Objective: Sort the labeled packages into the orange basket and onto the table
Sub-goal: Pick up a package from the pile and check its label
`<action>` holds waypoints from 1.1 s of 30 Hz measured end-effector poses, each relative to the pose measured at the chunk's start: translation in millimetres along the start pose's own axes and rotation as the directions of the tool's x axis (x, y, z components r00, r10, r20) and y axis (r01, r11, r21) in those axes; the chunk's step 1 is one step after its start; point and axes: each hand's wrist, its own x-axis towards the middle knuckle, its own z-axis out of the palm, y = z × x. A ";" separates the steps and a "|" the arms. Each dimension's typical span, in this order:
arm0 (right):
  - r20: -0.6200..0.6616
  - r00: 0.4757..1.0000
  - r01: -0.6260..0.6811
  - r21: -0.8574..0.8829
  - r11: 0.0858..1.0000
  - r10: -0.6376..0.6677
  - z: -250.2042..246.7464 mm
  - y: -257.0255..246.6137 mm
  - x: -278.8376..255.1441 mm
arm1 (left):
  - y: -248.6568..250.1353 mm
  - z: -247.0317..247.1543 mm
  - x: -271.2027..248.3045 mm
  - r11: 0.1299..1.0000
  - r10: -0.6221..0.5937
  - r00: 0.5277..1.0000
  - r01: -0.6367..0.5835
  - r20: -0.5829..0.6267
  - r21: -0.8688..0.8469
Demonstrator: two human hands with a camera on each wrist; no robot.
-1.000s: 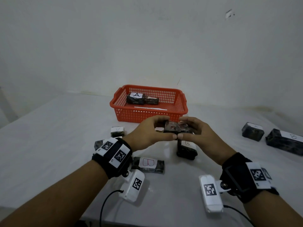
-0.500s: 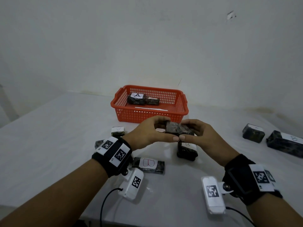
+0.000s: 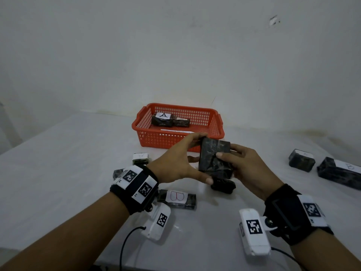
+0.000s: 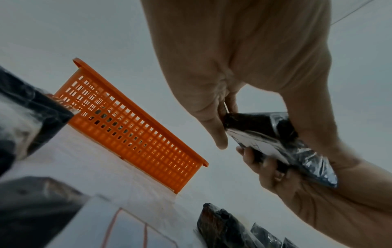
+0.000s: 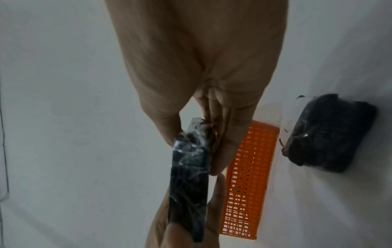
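Observation:
Both hands hold one flat black wrapped package (image 3: 212, 155) upright above the table, its plain dark face toward me. My left hand (image 3: 179, 159) grips its left edge between thumb and fingers; my right hand (image 3: 242, 163) pinches its right side, thumb on the front. In the left wrist view the package (image 4: 273, 139) shows a white label on its far face. The right wrist view shows the package (image 5: 188, 181) edge-on. The orange basket (image 3: 175, 140) stands just behind, with a package marked A (image 3: 162, 119) and another package (image 3: 182, 122) inside.
On the white table (image 3: 58, 163) lie a package marked B (image 3: 176, 198), a small one marked A (image 3: 140, 158), a dark one (image 3: 222, 185) under my hands and one (image 3: 118, 173) behind my left wrist. Two packages (image 3: 301, 162) (image 3: 340, 173) sit at the right.
The package went from lying flat between my hands to standing upright, its dark face turned toward me. Both hands rose slightly with it.

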 end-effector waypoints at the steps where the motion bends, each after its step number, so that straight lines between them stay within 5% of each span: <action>1: -0.009 1.000 0.012 0.001 1.000 -0.012 -1.2 0.3 0.2 | -0.1 0.9 0.5 0.999 -0.006 1.000 0.006 -0.007 -0.034; 10: -0.017 0.993 0.117 -0.088 0.989 -0.119 -0.6 -0.2 -0.7 | -0.8 3.7 10.6 1.000 0.017 0.970 -0.017 -0.241 0.004; 16: -0.031 0.987 0.154 -0.089 0.984 -0.157 2.0 -3.1 -2.5 | 1.2 5.7 6.6 0.995 0.100 0.963 -0.103 -0.252 0.004; 25: 0.070 0.997 0.021 -0.075 0.997 -0.016 -1.7 -3.6 2.4 | 3.1 1.2 3.6 0.977 0.213 0.943 -0.209 -0.256 0.042; 33: 0.094 0.987 0.146 -0.153 0.977 -0.133 -1.6 -1.8 -1.8 | -1.2 -6.1 1.3 0.999 -0.038 0.996 0.038 -0.085 0.004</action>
